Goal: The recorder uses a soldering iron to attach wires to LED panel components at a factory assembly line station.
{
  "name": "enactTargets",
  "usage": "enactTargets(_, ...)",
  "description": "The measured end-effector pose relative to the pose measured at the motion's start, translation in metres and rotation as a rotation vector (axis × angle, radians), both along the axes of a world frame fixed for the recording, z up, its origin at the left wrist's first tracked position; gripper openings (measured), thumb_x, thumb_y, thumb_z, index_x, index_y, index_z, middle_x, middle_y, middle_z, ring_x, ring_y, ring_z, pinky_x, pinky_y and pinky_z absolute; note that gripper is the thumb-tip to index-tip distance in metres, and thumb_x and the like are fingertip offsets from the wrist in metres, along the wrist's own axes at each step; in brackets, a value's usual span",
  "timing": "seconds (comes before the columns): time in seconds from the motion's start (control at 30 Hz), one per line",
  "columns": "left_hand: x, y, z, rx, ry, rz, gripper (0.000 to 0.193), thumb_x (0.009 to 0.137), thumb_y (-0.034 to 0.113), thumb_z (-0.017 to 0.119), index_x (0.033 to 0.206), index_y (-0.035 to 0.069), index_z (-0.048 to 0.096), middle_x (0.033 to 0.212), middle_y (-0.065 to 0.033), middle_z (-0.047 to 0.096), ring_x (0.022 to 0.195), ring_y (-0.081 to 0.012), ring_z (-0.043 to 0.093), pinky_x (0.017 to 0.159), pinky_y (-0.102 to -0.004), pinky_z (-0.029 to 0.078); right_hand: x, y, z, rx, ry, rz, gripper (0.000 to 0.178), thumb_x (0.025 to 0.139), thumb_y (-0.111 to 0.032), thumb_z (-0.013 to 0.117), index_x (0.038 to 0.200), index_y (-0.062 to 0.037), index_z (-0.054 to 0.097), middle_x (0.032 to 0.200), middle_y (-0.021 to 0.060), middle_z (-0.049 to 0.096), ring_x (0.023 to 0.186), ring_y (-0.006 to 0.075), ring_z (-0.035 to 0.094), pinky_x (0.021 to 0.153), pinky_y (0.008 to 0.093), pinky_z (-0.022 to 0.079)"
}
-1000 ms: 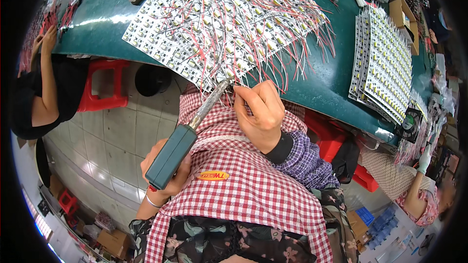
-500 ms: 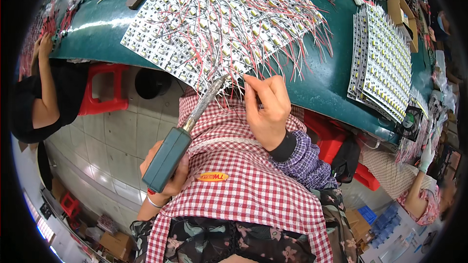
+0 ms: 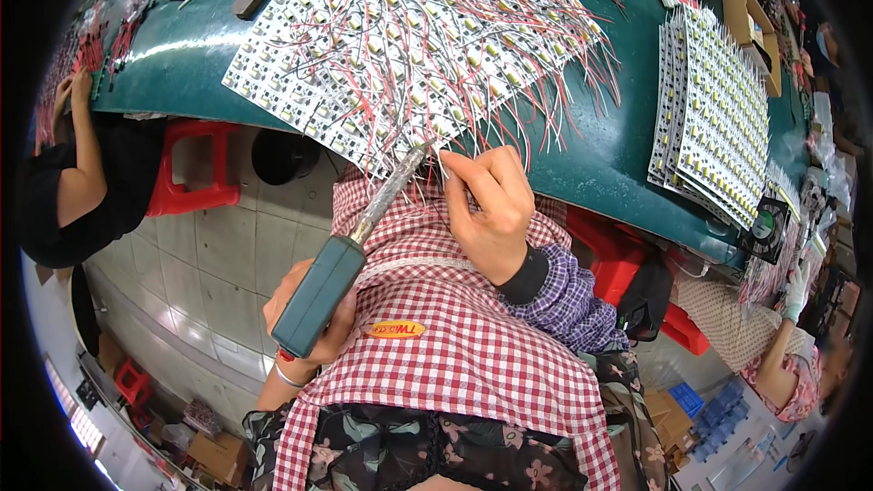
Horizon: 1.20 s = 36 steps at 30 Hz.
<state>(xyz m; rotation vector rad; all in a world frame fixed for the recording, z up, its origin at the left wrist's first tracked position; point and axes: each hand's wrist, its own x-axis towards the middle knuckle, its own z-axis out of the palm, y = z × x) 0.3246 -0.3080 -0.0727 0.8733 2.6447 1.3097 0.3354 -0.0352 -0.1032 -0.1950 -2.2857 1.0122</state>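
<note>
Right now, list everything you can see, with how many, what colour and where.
Soldering iron: one, teal handle, metal tip at the near edge of the panel.
Big panel of small boards: one, white, with red and white wires, on the table in the middle.
Stacked panels: one pile, white, on the table at the right.
Table: one, green top.
Stools: at least two, red, under the table.
Co-workers: two, one in black at the left, one with a white glove at the right.
Apron: one, red and white check, on the lap.
Left hand: grips the iron's handle.
Right hand: pinches a wire at the panel's edge.
</note>
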Motion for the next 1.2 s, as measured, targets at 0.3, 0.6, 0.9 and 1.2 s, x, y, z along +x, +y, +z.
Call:
enactTargets(0.3, -0.015, 0.021, 0.014, 0.043, 0.024, -0.066, 0.027, 0.069, -0.002, 0.075, 0.096, -0.008, 0.072, 0.097, -0.0229, 0.071, 0.081, -0.0361, 0.074, 0.071, -0.0376, 0.062, -0.002, 0.003, -0.005, 0.026, 0.078, -0.055, 0.034, 0.069, 0.015, 0.074, 0.099, -0.0005, 0.07, 0.075, 0.0085, 0.05, 0.068, 0.0261, 0.053, 0.058, 0.0392, 0.042)
enactTargets(0.6, -0.02, 0.032, 0.021, 0.044, -0.007, -0.091, 0.03, 0.066, -0.003, 0.075, 0.096, -0.008, 0.071, 0.096, -0.0222, 0.07, 0.08, -0.0354, 0.072, 0.069, -0.0363, 0.059, -0.002, 0.002, -0.003, 0.009, 0.046, -0.064, 0.029, 0.07, 0.015, 0.075, 0.095, -0.0004, 0.072, 0.076, 0.0092, 0.057, 0.07, 0.0261, 0.058, 0.062, 0.0365, 0.046)
enactTargets(0.9, -0.023, 0.041, 0.031, 0.012, -0.043, -0.081, 0.026, 0.069, -0.001, 0.077, 0.093, -0.005, 0.07, 0.094, -0.0183, 0.068, 0.078, -0.0323, 0.07, 0.067, -0.0349, 0.056, -0.002, 0.002, -0.005, 0.03, 0.049, -0.067, 0.029, 0.07, 0.015, 0.075, 0.094, -0.0003, 0.071, 0.076, 0.0093, 0.057, 0.069, 0.0259, 0.058, 0.06, 0.037, 0.046)
enactTargets(1.2, -0.028, 0.041, 0.039, 0.033, -0.082, -0.105, 0.027, 0.067, -0.001, 0.077, 0.092, -0.006, 0.069, 0.093, -0.0172, 0.068, 0.073, -0.0311, 0.069, 0.064, -0.0339, 0.055, -0.003, 0.003, -0.005, 0.038, 0.064, -0.07, 0.03, 0.07, 0.016, 0.075, 0.094, -0.0001, 0.071, 0.076, 0.0091, 0.056, 0.068, 0.0258, 0.057, 0.06, 0.0365, 0.046)
